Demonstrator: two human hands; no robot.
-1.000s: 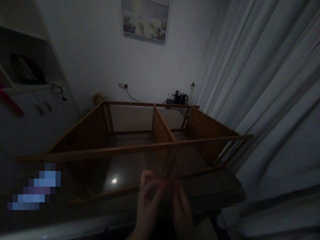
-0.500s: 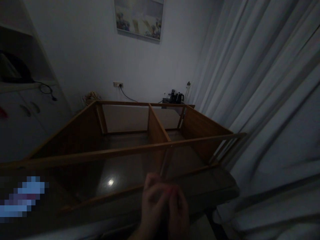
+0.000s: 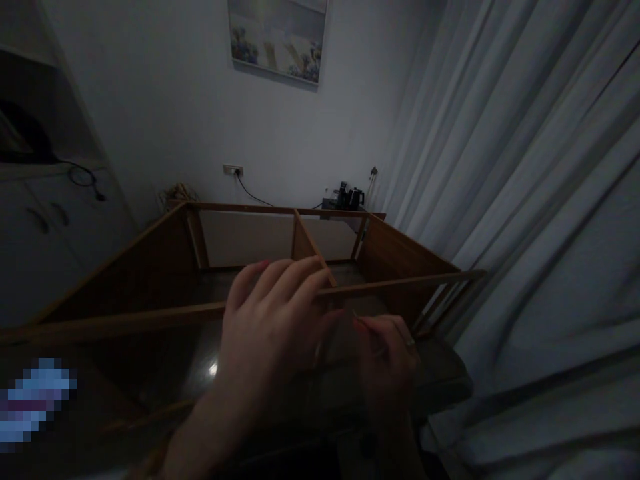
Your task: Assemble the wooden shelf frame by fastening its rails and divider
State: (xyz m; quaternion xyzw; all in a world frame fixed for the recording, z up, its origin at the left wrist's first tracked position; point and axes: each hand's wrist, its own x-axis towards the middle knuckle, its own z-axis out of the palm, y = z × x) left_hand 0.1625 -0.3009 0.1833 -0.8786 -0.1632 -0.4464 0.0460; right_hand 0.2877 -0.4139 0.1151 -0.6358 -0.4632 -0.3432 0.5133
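A brown wooden furniture frame (image 3: 400, 287), with a divider panel (image 3: 306, 241) across its inside, lies before me. My left hand (image 3: 270, 327) is raised in front of its near rail, back toward me and fingers stretched out, hiding part of the rail and divider. Whether it touches the wood I cannot tell. To the right, just below the rail, my right hand (image 3: 387, 347) is closed in a pinch. A small thin piece (image 3: 355, 315) pokes out from its fingertips, too dim to name; a ring is on one finger.
A dark padded surface (image 3: 445, 373) lies under the frame. White curtains (image 3: 525, 200) hang along the right. Beyond the frame are a black kettle (image 3: 356, 198) and a wall socket (image 3: 233, 170) with a cord. White cupboards (image 3: 55, 227) stand left, near a pixelated blue patch (image 3: 37, 400).
My hands were together low at the near side, fingers touching. They have parted: the left rose leftward and opened out, the right moved up and to the right, pinching the small piece.
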